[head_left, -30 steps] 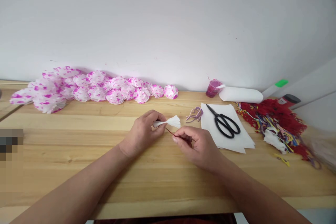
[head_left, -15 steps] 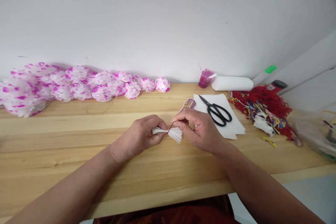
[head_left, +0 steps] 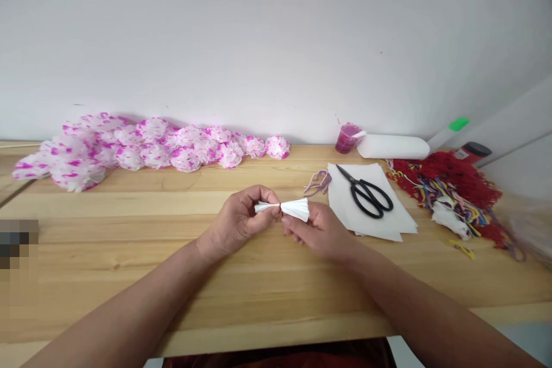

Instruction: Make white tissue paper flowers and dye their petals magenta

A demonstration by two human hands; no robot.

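A folded white paper fan [head_left: 295, 208] is held above the wooden table, pinched narrow at its middle with a dark red tie [head_left: 280, 207] around it. My left hand [head_left: 239, 219] is closed on the narrow left part, thumb and forefinger near the tie. Beneath and beside the spread right end, my right hand [head_left: 321, 230] has its thumb and fingers drawn together just below the tie; what they pinch, probably the tie's end, is too small to make out. Black scissors [head_left: 366, 192] lie on white paper sheets [head_left: 392, 227] to the right.
White and magenta paper flowers [head_left: 190, 146] line the wall on the left. Purple string [head_left: 319, 182], a magenta cup [head_left: 347, 138], a white roll [head_left: 392, 146], a red string pile [head_left: 466, 178] and a dark-lidded container [head_left: 474, 152] are on the right.
The view has shifted left. My right hand has moved from above the tie to below it, and the red string once stretched upward now sits close around the paper's middle.
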